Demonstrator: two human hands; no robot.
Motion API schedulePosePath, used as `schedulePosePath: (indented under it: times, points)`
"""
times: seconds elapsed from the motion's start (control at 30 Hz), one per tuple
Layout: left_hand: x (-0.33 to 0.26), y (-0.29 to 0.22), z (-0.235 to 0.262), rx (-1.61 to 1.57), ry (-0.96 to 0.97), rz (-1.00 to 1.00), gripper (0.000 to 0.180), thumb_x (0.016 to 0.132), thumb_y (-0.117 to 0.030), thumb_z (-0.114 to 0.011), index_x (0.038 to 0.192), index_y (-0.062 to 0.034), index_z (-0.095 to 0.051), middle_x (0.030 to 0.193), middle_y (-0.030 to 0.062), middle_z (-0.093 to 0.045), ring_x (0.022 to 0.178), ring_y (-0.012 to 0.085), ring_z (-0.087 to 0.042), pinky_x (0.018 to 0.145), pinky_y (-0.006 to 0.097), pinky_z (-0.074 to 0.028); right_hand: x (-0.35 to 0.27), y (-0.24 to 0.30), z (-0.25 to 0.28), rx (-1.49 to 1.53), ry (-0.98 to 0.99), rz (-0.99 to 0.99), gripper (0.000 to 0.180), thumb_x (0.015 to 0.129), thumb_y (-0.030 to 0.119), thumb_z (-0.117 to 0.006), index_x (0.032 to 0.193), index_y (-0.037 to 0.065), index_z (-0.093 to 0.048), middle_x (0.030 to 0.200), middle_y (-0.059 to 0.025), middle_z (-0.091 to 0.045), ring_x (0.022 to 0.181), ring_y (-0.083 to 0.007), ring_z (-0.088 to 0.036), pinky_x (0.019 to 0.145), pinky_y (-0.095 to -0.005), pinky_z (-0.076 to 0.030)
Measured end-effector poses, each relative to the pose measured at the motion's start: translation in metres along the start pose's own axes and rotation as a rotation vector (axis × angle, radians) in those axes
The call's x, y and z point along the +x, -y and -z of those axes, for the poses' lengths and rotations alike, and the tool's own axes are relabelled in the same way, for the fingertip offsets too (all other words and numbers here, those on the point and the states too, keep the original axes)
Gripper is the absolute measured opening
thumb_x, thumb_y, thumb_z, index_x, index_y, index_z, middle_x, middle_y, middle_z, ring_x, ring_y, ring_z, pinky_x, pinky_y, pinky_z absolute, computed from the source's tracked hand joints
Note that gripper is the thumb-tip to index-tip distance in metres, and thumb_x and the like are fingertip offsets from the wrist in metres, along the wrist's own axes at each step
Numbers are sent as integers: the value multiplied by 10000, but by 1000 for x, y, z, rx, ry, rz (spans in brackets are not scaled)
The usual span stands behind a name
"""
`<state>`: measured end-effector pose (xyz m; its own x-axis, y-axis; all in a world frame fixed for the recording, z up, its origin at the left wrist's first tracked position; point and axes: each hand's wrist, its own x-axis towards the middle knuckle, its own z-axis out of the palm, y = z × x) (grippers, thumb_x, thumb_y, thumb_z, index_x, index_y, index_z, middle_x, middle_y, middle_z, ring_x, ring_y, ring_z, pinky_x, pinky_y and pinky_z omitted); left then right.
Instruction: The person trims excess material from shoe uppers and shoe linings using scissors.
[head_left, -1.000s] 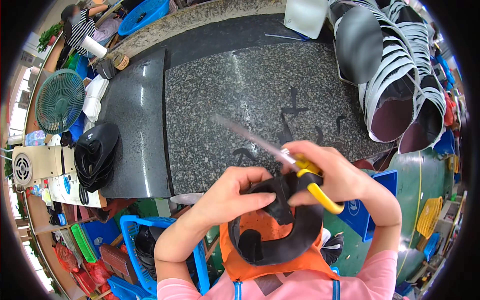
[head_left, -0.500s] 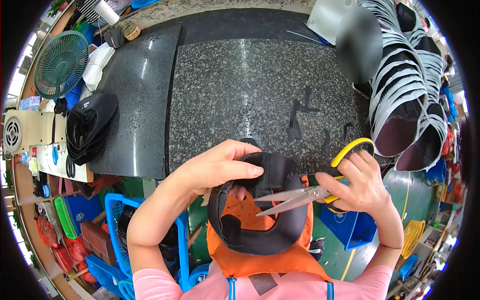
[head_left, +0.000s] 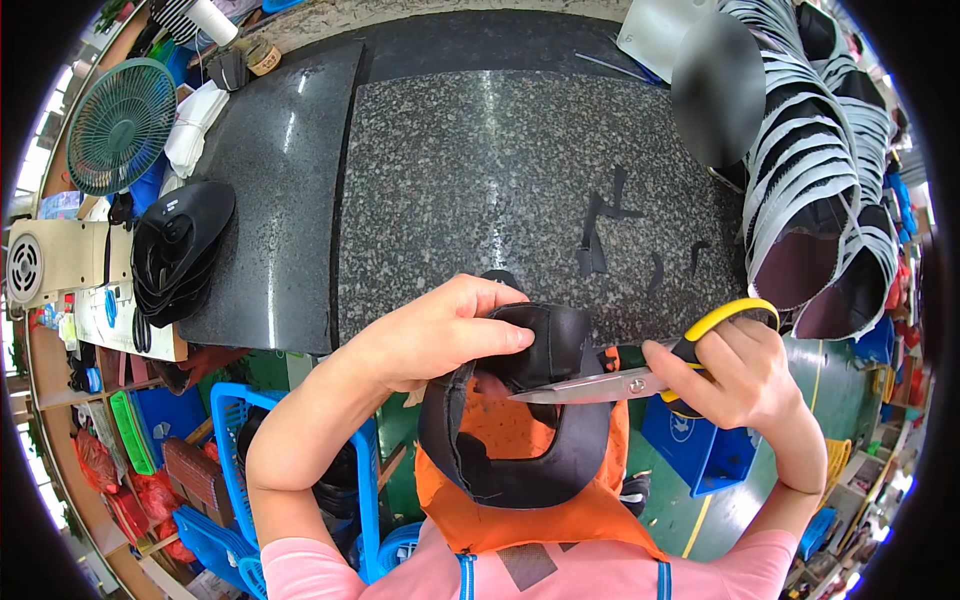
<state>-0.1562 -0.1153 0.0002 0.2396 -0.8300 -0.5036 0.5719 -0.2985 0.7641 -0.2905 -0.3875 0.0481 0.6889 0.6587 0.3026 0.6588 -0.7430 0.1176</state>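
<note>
1. While the granite tabletop (head_left: 480,180) carries black offcuts (head_left: 600,225), stacked trimmed pieces (head_left: 800,180) fill its right side.
2. Left hand (head_left: 430,335) is clamped around the black curved piece (head_left: 520,420), held over the lap.
3. Right hand (head_left: 735,370) grips yellow-handled scissors (head_left: 640,380), blades nearly shut against the piece; trimming seems unfinished.

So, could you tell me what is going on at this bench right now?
A person is trimming a black curved foam piece with yellow-handled scissors. The left hand grips the piece at its top edge, above an orange apron, while the right hand holds the scissors with the blades at the piece's edge. Small black offcuts lie on the granite table, and stacks of similar pieces stand at the right.
</note>
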Motion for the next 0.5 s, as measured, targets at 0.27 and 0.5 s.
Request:
schedulePosePath:
  times: [0.27,0.5]
  points:
    - [-3,3,-3,-16,-186,-151,218,910,-70,-627,1100,37,-635,1016,57,-697,921,93,-645,858,256,-513,-5,16,7,-13,118,-295,441,621,249,-726,1047,139,-702,704,-11,-362,595,-187,-463,524,-324,-340]
    - [-6,3,0,-152,-114,-105,252,874,-49,-671,1108,9,-596,1022,54,-687,915,96,-647,850,263,-529,-6,17,17,-81,108,-195,419,629,236,-712,1038,145,-706,686,-3,-365,569,-149,-444,512,-301,-316]
